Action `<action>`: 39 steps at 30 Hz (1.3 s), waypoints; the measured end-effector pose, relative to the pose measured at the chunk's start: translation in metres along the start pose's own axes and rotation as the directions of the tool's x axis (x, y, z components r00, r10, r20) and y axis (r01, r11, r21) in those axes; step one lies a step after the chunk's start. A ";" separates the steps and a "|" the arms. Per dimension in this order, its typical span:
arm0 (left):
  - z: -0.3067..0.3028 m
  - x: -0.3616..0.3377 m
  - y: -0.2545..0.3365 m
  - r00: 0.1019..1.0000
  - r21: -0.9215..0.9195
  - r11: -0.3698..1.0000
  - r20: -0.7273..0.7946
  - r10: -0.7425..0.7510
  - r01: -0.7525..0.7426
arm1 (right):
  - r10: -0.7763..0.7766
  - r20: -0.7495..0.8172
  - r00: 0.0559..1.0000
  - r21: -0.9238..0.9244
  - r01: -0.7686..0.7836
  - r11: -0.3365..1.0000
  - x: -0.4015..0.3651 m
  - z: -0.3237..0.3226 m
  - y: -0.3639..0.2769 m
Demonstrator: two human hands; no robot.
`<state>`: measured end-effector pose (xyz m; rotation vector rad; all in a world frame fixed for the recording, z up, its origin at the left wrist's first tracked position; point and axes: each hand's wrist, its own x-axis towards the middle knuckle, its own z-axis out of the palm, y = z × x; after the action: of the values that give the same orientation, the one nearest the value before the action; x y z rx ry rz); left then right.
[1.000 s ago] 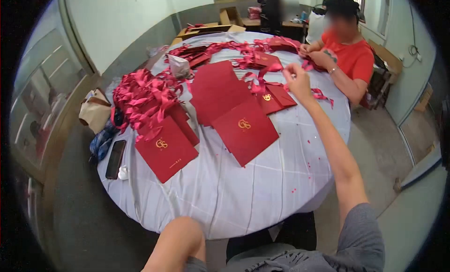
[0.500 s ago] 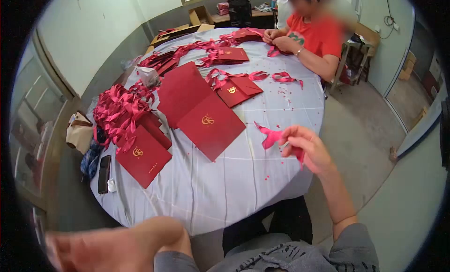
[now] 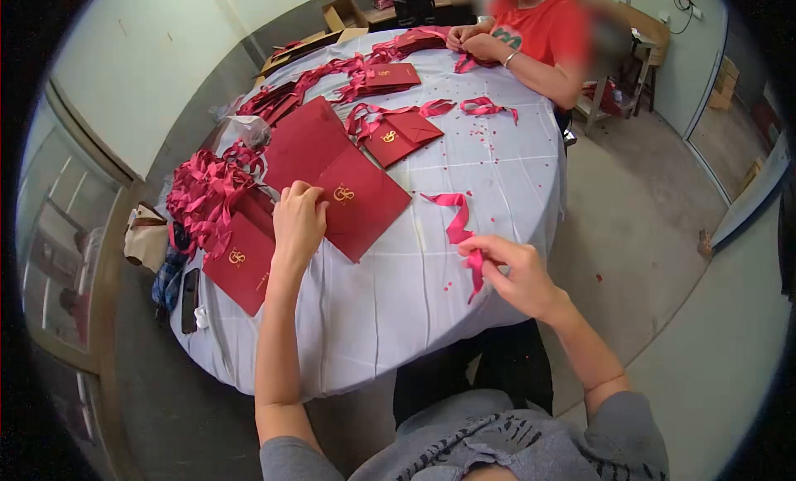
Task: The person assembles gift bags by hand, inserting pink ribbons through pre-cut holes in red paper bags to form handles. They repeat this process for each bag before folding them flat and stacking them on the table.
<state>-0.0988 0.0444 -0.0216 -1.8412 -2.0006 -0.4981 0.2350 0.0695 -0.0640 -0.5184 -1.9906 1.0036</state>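
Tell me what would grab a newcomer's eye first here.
Probably the tangled heap of pink ribbons on the left of the white-covered table. Next might come the large red folder near the middle, its gold emblem showing. Nearer the front right, the right hand holds a loose ribbon.

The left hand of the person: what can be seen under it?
The left hand overlaps, in this view, part of a red card with a gold emblem; white tablecloth shows nearby. What the palm covers cannot be seen.
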 end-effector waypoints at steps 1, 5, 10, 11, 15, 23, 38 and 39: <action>0.002 -0.002 0.002 0.999 0.001 1.000 -0.041 -0.020 0.020 | 0.002 -0.001 1.000 0.000 -0.002 1.000 0.002 0.000 -0.002; 0.011 -0.004 0.001 0.986 0.090 0.990 -0.137 -0.098 0.111 | -0.073 -0.082 0.994 -0.195 0.055 0.979 0.017 0.009 -0.008; 0.014 -0.001 0.001 0.969 -0.071 0.981 -0.153 -0.192 0.183 | -0.271 -0.023 0.962 -0.284 0.254 0.925 0.032 0.028 0.001; 0.011 -0.001 0.004 0.960 -0.119 0.977 -0.195 -0.200 0.179 | -0.246 0.027 0.969 -0.216 0.246 0.945 0.031 0.032 0.003; -0.009 -0.002 0.021 0.946 -0.202 0.973 -0.276 -0.169 0.115 | -0.144 0.124 0.982 -0.021 0.147 0.989 0.034 0.036 0.009; -0.059 -0.015 0.067 0.955 -0.077 0.988 -0.275 0.110 -0.136 | 0.208 0.300 0.931 0.729 -0.364 0.580 0.034 0.022 0.002; -0.082 -0.044 0.111 0.974 -0.137 0.969 -0.130 0.188 -0.206 | 0.002 0.111 0.994 0.674 -0.077 0.734 0.037 0.009 -0.055; -0.084 -0.046 0.110 0.972 -0.139 0.967 -0.124 0.198 -0.214 | -0.030 0.103 0.994 0.658 -0.045 0.752 0.041 0.015 -0.053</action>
<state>0.0170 -0.0279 0.0287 -2.0381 -1.7175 -0.6889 0.1992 0.0575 -0.0066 -0.0722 -1.5586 1.6700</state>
